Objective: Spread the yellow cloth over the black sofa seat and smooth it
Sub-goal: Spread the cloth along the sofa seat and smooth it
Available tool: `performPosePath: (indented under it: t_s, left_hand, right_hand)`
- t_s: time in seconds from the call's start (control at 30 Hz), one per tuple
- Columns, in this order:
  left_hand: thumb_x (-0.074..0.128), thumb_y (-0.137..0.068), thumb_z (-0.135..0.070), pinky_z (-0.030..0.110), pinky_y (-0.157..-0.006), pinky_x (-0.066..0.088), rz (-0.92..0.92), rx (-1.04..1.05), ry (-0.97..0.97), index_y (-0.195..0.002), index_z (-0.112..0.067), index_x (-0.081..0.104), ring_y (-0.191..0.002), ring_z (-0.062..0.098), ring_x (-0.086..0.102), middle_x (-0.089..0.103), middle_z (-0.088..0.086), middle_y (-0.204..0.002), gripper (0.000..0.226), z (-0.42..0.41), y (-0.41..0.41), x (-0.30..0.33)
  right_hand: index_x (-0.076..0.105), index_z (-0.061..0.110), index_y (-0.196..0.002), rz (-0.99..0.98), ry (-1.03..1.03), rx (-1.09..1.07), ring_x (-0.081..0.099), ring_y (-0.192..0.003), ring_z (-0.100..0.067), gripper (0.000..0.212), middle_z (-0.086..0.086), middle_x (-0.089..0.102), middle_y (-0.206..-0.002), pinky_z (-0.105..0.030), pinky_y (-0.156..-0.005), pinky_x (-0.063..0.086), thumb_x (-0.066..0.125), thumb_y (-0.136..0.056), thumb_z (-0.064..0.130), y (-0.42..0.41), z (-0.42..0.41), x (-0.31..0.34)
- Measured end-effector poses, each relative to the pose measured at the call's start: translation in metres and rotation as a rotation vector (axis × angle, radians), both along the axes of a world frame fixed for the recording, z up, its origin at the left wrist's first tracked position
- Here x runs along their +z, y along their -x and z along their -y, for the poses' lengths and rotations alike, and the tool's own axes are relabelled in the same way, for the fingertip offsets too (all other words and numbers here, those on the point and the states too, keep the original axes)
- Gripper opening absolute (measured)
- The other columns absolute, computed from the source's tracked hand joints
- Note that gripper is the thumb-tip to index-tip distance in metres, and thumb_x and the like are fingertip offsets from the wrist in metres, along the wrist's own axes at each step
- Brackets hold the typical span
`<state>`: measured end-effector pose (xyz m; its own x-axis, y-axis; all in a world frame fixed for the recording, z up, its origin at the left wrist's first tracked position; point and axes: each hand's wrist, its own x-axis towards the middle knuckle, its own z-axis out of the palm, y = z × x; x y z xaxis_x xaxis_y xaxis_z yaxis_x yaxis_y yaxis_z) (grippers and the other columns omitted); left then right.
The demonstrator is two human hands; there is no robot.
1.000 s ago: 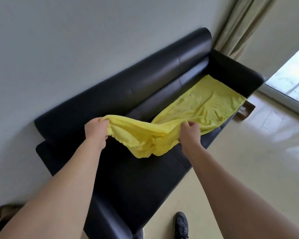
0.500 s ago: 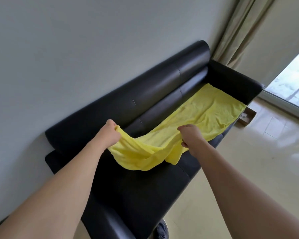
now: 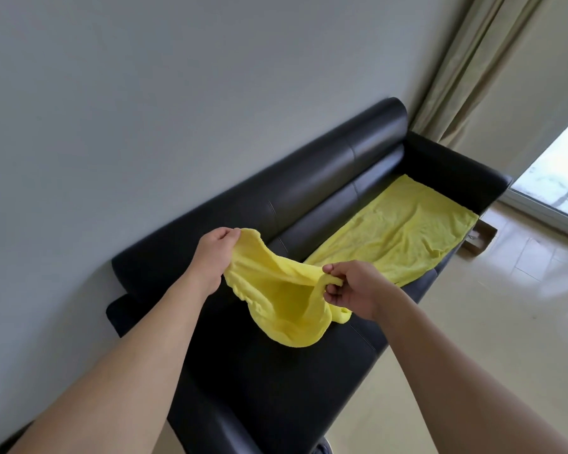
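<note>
A yellow cloth lies flat over the far part of the black sofa seat, up to the far armrest. Its near end is lifted off the seat and sags in a bunched pouch between my hands. My left hand grips the near corner on the backrest side. My right hand pinches the cloth's front edge, with a fold hanging below the fingers. The near half of the seat is bare black leather.
The sofa stands against a grey wall, its backrest rounded. A beige curtain hangs beyond the far armrest. A small cardboard box sits on the glossy floor by the sofa's far end. A glass door is at the right.
Both hands have lifted the near end of the cloth higher and drawn closer together, so the slack now hangs deeper between them. The view has tilted up.
</note>
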<state>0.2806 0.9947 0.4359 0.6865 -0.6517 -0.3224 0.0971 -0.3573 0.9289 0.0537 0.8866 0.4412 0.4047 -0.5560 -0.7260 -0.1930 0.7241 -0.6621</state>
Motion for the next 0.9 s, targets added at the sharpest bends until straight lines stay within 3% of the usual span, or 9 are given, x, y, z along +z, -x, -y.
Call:
performPosePath:
  t_s: [0.1,0.23,0.37,0.53,0.9]
  left_hand:
    - [0.052,-0.097,-0.035,0.037,-0.071,0.044,0.063,-0.153,-0.039,-0.094,-0.003,0.062,-0.08,0.022,0.052,0.056,0.008,-0.085,0.034,-0.007,0.0,0.005]
    - [0.048,-0.101,-0.026,0.032,-0.072,0.048,0.141,-0.327,0.001,-0.096,-0.009,0.063,-0.08,0.018,0.055,0.06,0.006,-0.087,0.023,-0.002,0.005,0.026]
    - [0.051,-0.1,-0.024,0.025,-0.071,0.049,0.238,-0.425,0.05,-0.098,-0.011,0.064,-0.081,0.014,0.057,0.063,0.005,-0.091,0.018,0.01,0.021,0.038]
    - [0.059,-0.096,-0.025,0.02,-0.071,0.049,0.3,-0.443,0.098,-0.094,-0.017,0.066,-0.085,0.013,0.061,0.066,0.002,-0.09,0.011,0.028,0.033,0.033]
    - [0.064,-0.093,-0.024,0.014,-0.065,0.049,0.364,-0.48,0.108,-0.09,-0.017,0.069,-0.079,0.01,0.059,0.066,0.003,-0.084,0.009,0.038,0.048,0.02]
  right_hand:
    - [0.062,0.003,-0.085,0.0,-0.049,-0.031,0.045,-0.055,-0.018,0.027,-0.009,0.046,-0.073,-0.035,-0.063,0.05,0.038,-0.095,0.001,-0.003,-0.015,0.002]
    - [0.062,0.003,-0.085,-0.004,-0.101,-0.065,0.043,-0.056,-0.017,0.025,-0.009,0.044,-0.074,-0.034,-0.063,0.048,0.039,-0.094,0.005,0.001,-0.025,0.006]
    - [0.058,0.005,-0.082,0.042,-0.19,-0.101,0.04,-0.057,-0.017,0.031,-0.008,0.044,-0.072,-0.033,-0.062,0.046,0.04,-0.098,0.024,0.007,-0.022,0.002]
    - [0.06,0.005,-0.087,0.069,-0.272,-0.081,0.039,-0.055,-0.016,0.048,-0.006,0.045,-0.07,-0.031,-0.058,0.045,0.038,-0.099,0.045,0.006,-0.007,-0.007]
    - [0.06,0.005,-0.087,0.048,-0.285,-0.028,0.04,-0.052,-0.014,0.05,-0.004,0.044,-0.061,-0.028,-0.059,0.047,0.048,-0.095,0.053,-0.003,0.012,0.0]
